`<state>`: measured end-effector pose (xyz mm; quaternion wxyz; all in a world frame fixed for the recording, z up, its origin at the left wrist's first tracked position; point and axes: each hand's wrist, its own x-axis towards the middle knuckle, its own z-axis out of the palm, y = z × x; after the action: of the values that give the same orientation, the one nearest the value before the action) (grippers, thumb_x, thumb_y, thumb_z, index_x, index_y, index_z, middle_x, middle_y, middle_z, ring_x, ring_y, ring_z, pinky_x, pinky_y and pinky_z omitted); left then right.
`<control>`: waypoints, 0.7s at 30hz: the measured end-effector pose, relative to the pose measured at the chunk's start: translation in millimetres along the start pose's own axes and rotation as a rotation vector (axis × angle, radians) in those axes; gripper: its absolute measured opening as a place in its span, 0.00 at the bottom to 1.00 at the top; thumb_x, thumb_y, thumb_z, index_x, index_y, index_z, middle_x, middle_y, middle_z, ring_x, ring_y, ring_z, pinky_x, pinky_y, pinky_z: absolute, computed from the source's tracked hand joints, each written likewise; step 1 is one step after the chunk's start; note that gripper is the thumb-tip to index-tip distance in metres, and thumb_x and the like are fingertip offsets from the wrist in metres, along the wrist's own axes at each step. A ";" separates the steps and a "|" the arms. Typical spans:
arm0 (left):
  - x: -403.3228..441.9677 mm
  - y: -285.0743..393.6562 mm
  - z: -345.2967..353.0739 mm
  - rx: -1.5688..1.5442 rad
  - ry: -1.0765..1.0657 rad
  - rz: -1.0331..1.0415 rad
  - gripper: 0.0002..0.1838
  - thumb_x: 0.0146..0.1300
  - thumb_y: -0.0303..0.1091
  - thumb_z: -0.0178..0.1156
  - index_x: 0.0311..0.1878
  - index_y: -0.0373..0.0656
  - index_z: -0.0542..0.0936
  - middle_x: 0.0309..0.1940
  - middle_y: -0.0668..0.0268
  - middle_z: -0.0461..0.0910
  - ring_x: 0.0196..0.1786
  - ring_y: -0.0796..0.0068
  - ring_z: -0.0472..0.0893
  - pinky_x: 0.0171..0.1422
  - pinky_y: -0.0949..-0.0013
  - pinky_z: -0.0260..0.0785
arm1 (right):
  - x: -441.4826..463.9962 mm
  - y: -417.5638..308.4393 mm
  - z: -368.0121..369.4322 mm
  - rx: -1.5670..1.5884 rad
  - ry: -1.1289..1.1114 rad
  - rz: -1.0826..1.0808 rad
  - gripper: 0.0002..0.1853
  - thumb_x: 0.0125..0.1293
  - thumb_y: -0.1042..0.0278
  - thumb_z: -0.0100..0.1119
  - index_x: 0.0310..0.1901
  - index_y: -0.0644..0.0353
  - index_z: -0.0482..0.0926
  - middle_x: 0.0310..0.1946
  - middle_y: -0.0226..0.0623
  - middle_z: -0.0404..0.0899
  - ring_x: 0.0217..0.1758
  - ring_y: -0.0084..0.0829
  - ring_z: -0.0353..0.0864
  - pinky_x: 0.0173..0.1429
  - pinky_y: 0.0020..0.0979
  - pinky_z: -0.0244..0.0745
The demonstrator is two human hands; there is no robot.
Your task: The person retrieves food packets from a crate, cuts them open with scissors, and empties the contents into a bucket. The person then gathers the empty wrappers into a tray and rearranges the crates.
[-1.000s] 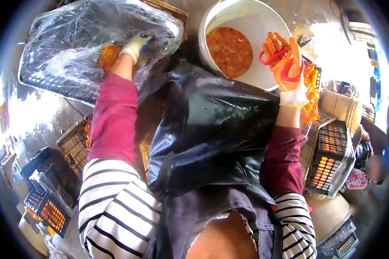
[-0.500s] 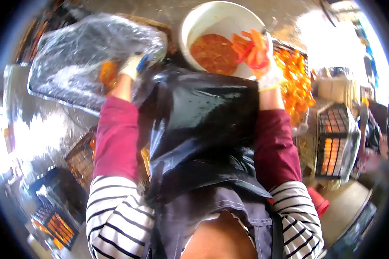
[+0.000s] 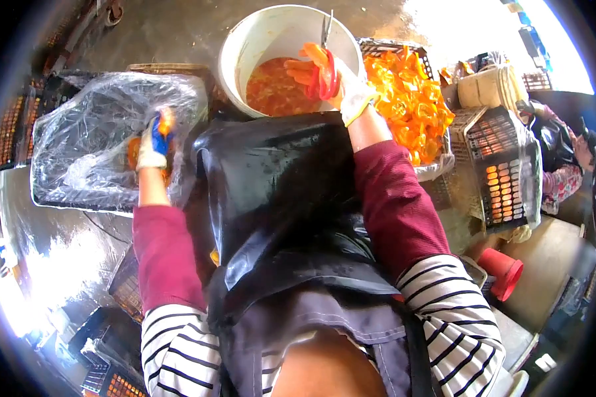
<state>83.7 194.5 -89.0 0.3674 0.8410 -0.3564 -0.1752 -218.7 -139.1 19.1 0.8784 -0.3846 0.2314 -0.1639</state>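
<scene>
In a white and blue glove, my left hand (image 3: 153,144) is over the plastic-lined crate (image 3: 53,188) on the left. Its fingers close on an orange, pepper-like piece (image 3: 167,120), which is blurred. More orange (image 3: 134,151) shows in the liner beside the hand. My right hand (image 3: 347,96), in an orange and white glove, holds red-handled scissors (image 3: 324,79) over the bucket's right side, with the blades pointing away from me. The white bucket (image 3: 234,66) contains orange-red pieces in liquid.
A crate of glossy orange pieces (image 3: 410,92) stands right of the bucket. Stacked black crates (image 3: 503,178) and a red pot (image 3: 501,271) are farther right. A black apron (image 3: 278,165) covers my lap. Another person (image 3: 563,155) is at the far right edge.
My left hand now has an orange piece at its fingertips. The right hand with the scissors appears farther left over the bucket. The whole view has also shifted.
</scene>
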 end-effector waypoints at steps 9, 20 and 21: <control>-92.2 110.1 -63.6 0.851 0.533 0.278 0.12 0.61 0.38 0.53 0.26 0.44 0.78 0.22 0.54 0.76 0.29 0.50 0.77 0.35 0.53 0.66 | 14.3 16.1 -47.3 -0.133 0.024 -0.371 0.22 0.68 0.57 0.50 0.57 0.64 0.69 0.52 0.48 0.75 0.44 0.41 0.80 0.46 0.37 0.75; -134.0 111.3 -109.2 -1.181 0.465 0.065 0.44 0.55 0.58 0.57 0.68 0.39 0.58 0.67 0.51 0.60 0.67 0.56 0.63 0.70 0.48 0.54 | 8.4 -1.4 -11.2 -0.378 -0.137 -0.149 0.30 0.67 0.43 0.49 0.59 0.61 0.66 0.52 0.51 0.75 0.50 0.38 0.79 0.43 0.31 0.74; -124.0 102.4 -104.8 -1.148 0.481 0.045 0.38 0.57 0.51 0.59 0.65 0.39 0.61 0.62 0.53 0.65 0.64 0.59 0.66 0.68 0.52 0.58 | 0.2 -6.7 -1.9 -0.217 -0.104 -0.016 0.30 0.66 0.43 0.50 0.59 0.61 0.67 0.52 0.51 0.75 0.50 0.38 0.79 0.43 0.31 0.74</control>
<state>9.0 287.7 61.2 0.8345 0.5176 -0.1301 -0.1368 -220.3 -144.7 22.9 0.8412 -0.4872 0.1988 -0.1248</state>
